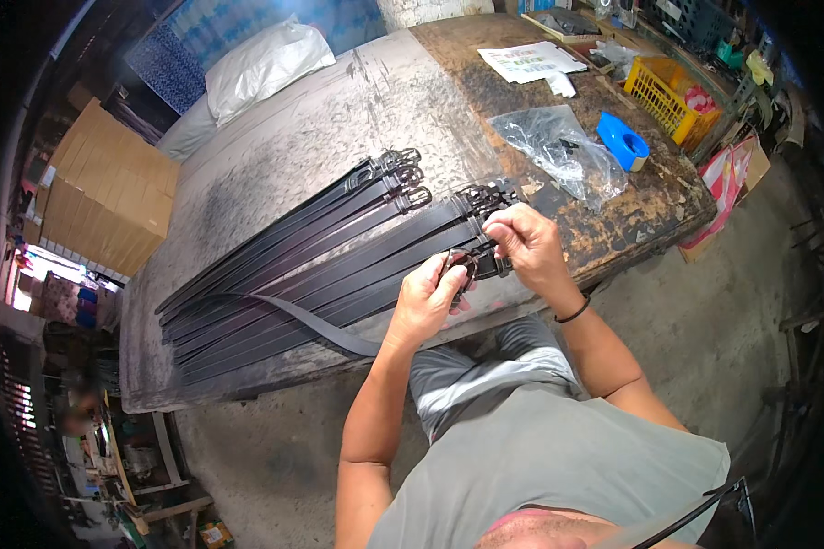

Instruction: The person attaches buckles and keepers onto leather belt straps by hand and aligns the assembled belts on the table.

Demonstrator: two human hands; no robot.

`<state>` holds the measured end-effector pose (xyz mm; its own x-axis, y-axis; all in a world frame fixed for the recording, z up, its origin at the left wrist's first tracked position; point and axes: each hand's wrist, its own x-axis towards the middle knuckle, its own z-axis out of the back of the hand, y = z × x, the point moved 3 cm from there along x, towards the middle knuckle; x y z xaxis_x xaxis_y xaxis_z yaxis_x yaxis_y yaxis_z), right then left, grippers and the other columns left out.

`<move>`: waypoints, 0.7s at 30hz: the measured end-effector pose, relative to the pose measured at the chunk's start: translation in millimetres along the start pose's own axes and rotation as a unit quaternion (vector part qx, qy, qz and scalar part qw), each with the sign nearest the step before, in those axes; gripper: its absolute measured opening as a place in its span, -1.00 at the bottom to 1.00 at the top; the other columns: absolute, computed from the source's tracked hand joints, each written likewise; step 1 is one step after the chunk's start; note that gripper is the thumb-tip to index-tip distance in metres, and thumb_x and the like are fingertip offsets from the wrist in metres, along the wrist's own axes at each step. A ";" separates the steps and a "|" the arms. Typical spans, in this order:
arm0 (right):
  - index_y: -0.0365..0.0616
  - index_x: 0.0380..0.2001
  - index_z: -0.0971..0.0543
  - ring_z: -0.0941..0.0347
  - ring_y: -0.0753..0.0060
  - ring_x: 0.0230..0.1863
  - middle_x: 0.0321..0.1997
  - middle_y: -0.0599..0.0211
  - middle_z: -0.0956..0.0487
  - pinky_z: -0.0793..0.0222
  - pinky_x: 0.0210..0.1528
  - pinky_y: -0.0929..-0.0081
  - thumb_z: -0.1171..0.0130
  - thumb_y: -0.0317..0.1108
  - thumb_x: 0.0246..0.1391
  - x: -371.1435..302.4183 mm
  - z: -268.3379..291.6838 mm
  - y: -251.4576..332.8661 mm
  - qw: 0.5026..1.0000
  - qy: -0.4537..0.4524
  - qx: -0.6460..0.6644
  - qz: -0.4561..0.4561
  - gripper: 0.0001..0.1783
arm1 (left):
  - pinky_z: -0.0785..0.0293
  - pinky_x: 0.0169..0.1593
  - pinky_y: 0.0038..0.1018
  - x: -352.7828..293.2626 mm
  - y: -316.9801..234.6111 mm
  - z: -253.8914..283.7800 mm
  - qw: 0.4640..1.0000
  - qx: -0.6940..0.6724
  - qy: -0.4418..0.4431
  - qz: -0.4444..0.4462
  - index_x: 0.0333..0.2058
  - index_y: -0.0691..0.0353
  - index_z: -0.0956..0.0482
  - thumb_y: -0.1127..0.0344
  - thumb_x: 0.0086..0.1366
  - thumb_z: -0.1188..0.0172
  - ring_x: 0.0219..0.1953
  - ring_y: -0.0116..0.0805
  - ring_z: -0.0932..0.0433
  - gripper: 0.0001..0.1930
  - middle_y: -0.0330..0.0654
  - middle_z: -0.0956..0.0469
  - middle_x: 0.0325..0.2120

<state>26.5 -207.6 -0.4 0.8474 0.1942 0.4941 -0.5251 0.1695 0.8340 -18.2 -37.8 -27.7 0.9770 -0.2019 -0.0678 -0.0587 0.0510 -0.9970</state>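
Several black belts (339, 283) lie side by side on the table, their metal buckles at the right ends. Another bundle of black belts (284, 235) lies just beyond, its buckles (403, 169) pointing away to the right. My left hand (425, 297) is closed round the buckle end of one belt (316, 327), whose strap curves back over the near edge of the table. Close beside that buckle, my right hand (533, 249) has its thumb and fingers pinched together; whatever lies between them is too small or hidden to make out.
A clear plastic bag (563, 151), a blue tape dispenser (623, 141) and papers (531, 66) lie to the right on the worn table (384, 96). A yellow crate (659, 96) stands beyond. Cardboard (110, 188) is stacked at the left; a white sack (265, 69) rests behind.
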 end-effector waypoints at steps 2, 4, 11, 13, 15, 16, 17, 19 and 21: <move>-0.20 -0.36 -0.57 -0.41 0.55 -0.56 -0.47 0.33 -0.46 -0.33 -0.52 0.58 -0.16 -0.35 0.09 1.9 4.5 1.3 0.995 0.001 0.069 -0.067 -0.86 | -0.42 -0.51 -0.62 0.0 -5.6 -3.9 1.000 0.009 -0.010 0.003 -0.11 0.36 -0.44 0.33 0.34 0.01 -0.56 -0.54 -0.49 -0.76 -0.18 -0.56 -0.46; -0.22 -0.34 -0.56 -0.39 0.64 -0.59 -0.45 0.38 -0.46 -0.33 -0.55 0.61 -0.16 -0.35 0.10 1.9 3.4 3.6 0.996 0.007 0.074 -0.051 -0.85 | -0.42 -0.52 -0.62 0.3 -7.2 -6.0 1.000 0.018 -0.022 0.007 -0.12 0.36 -0.44 0.34 0.34 0.00 -0.58 -0.55 -0.48 -0.77 -0.20 -0.56 -0.49; -0.20 -0.29 -0.54 -0.49 0.28 -0.46 -0.40 0.22 -0.50 -0.41 -0.47 0.46 -0.19 -0.50 -0.03 -10.9 -15.4 19.4 0.985 0.039 -0.085 0.147 -0.83 | -0.46 -0.49 -0.51 5.8 -8.8 -9.1 0.982 0.161 -0.084 -0.058 -0.11 0.26 -0.44 0.38 0.28 -0.04 -0.57 -0.40 -0.54 -0.78 -0.14 -0.56 -0.53; -0.19 -0.31 -0.55 -0.48 0.34 -0.40 -0.42 0.24 -0.51 -0.38 -0.43 0.50 -0.22 -0.56 -0.10 -15.3 -19.6 21.6 0.982 0.043 -0.093 0.159 -0.80 | -0.49 -0.41 -0.34 5.4 -7.7 -9.0 0.962 0.222 -0.117 -0.108 0.00 0.17 -0.37 0.46 0.19 -0.07 -0.52 -0.13 -0.59 -0.63 0.03 -0.54 -0.49; -0.19 -0.31 -0.54 -0.46 0.32 -0.45 -0.42 0.24 -0.50 -0.38 -0.43 0.50 -0.24 -0.50 -0.09 -14.1 -18.3 22.1 0.980 0.046 -0.066 0.179 -0.80 | -0.52 -0.36 -0.38 1.3 -10.5 -11.2 0.971 0.177 -0.083 -0.137 0.06 0.14 -0.36 0.51 0.16 -0.08 -0.45 -0.27 -0.60 -0.56 -0.05 -0.57 -0.38; -0.19 -0.31 -0.54 -0.43 0.30 -0.50 -0.42 0.24 -0.49 -0.38 -0.42 0.51 -0.25 -0.45 -0.09 -14.7 -17.4 24.0 0.979 0.044 -0.046 0.195 -0.79 | -0.52 -0.34 -0.43 -2.5 -10.2 -11.0 0.968 0.179 -0.071 -0.162 0.04 0.15 -0.39 0.54 0.16 -0.09 -0.43 -0.39 -0.59 -0.57 -0.08 -0.58 -0.35; -0.19 -0.31 -0.53 -0.40 0.42 -0.52 -0.45 0.31 -0.48 -0.33 -0.45 0.57 -0.24 -0.36 -0.04 -15.1 -13.9 23.5 0.986 0.035 -0.009 0.165 -0.79 | -0.52 -0.34 -0.43 -5.4 -14.2 -11.2 0.949 0.212 -0.074 -0.221 0.01 0.14 -0.42 0.51 0.13 -0.14 -0.42 -0.36 -0.59 -0.58 -0.10 -0.59 -0.34; -0.18 -0.32 -0.49 -0.33 0.62 -0.52 -0.49 0.44 -0.43 -0.24 -0.48 0.66 -0.19 -0.17 0.06 -23.6 -3.1 1.8 0.990 -0.016 0.134 0.042 -0.71 | -0.52 -0.34 -0.43 -9.5 -26.8 -17.3 0.926 0.261 -0.050 -0.270 -0.08 0.14 -0.47 0.44 0.08 -0.23 -0.42 -0.30 -0.60 -0.63 -0.12 -0.59 -0.35; -0.17 -0.37 -0.45 -0.28 0.73 -0.48 -0.52 0.53 -0.37 -0.18 -0.47 0.69 -0.10 0.02 0.13 -33.1 2.8 -29.6 0.966 -0.011 0.237 -0.108 -0.59 | -0.51 -0.37 -0.40 -17.6 -37.5 -25.4 0.921 0.271 -0.019 -0.278 -0.21 0.15 -0.50 0.36 0.04 -0.29 -0.45 -0.22 -0.58 -0.70 -0.12 -0.57 -0.42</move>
<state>14.2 -221.7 -40.7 0.9372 0.1830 0.2970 -0.2458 -0.2578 0.9344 -38.4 -61.0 9.9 0.8319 -0.3112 0.4594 0.5544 0.4326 -0.7110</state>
